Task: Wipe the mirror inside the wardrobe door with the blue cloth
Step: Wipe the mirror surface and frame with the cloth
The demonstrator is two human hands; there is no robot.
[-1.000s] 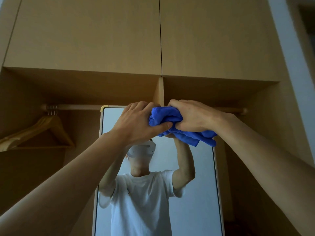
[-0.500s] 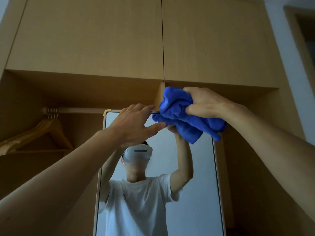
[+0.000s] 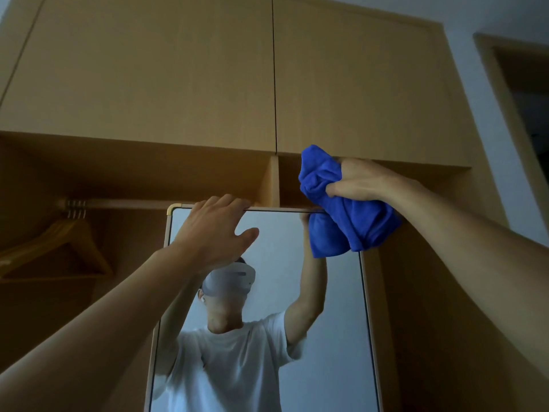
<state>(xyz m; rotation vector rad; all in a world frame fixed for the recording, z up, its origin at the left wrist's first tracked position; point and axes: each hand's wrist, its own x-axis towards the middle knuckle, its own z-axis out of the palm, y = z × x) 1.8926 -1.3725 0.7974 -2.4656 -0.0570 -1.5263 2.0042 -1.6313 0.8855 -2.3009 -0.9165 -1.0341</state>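
As it hangs bunched, long axis near upright, loose end down, the blue terry cloth [image 3: 350,221] overlaps the top right corner of the tall framed mirror [image 3: 335,322], gripped by the right hand [image 3: 362,182]; the left hand [image 3: 214,233] curls its fingers over the top edge.

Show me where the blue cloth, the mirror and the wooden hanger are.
blue cloth [image 3: 350,224]: head view, on its lower hanging folds.
mirror [image 3: 338,337]: head view, bare glass beside the reflection.
wooden hanger [image 3: 95,251]: head view, on its right sloping arm.
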